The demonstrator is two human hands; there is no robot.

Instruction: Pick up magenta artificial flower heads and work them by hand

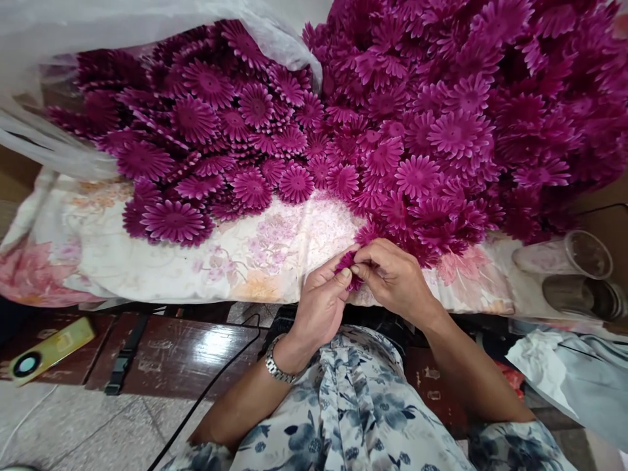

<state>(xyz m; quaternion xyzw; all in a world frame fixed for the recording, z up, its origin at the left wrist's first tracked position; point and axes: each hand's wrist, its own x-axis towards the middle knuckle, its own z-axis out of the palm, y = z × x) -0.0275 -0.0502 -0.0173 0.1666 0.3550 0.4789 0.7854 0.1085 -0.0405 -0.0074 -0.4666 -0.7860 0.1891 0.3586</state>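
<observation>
Close to the front edge of the cloth, my left hand [322,296] pinches a small purple artificial flower [349,267] between thumb and fingers. My right hand [392,275] is closed at the same flower, its thumb and fingertips pressed together on it. The fingers hide most of this flower. Right behind my hands lies a big heap of purple artificial flowers [417,175]. To the left, flat flower layers [206,118] spill out of a clear plastic bag [59,140].
A floral cloth [245,261] covers the table. At the right lie a clear plastic cup [564,256] and a metal cup [581,297]. A yellow phone [52,350] and a black strap with a buckle [122,366] rest on the dark wooden bench [196,353]. A black cable [209,390] crosses it.
</observation>
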